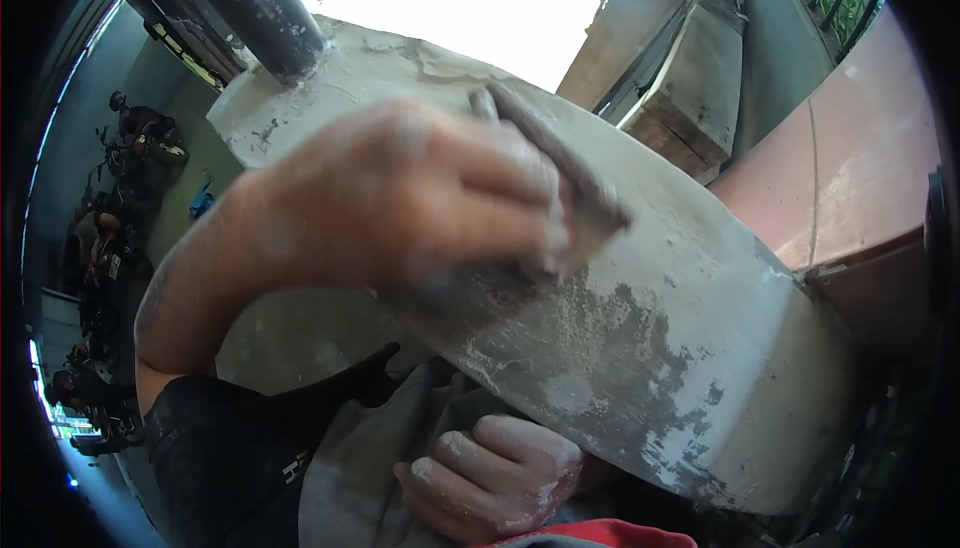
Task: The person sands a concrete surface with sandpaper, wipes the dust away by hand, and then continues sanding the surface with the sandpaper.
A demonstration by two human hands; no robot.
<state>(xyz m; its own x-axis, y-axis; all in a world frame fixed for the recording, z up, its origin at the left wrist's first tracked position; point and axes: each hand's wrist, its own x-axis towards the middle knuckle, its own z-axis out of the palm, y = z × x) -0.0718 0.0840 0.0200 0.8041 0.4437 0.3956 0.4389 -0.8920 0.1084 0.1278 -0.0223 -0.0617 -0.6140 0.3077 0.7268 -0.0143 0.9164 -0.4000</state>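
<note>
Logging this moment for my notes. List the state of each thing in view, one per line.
left hand: closed around the trowel's handle, dusted with plaster.
trowel: held up close to the camera, blade tilted, smeared with patchy grey plaster.
right hand: fingers curled, coated in plaster, against the grey cloth; grip unclear.
grey cloth: crumpled.

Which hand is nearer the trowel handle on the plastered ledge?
Left. The left hand is wrapped around the trowel handle on the plastered ledge; the right hand is curled below the ledge, beside grey cloth.
</note>
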